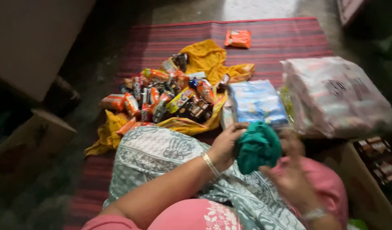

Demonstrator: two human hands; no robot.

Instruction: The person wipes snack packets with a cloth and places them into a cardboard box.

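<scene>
both hands hold a bunched green cloth [258,147] above the lap. the left hand [226,145] curls its fingers around the cloth's left side; the right hand [289,170] grips it from the right and below, blurred. just beyond sits a blue packet [256,102], beside a heap of snack packets [166,96] on a yellow cloth [208,57] spread over a striped mat [281,40].

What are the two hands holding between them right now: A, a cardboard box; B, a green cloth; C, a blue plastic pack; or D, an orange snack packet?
B: the left hand and right hand both grip a bunched green cloth over the lap, while the snack packets lie apart on the yellow cloth.
</scene>
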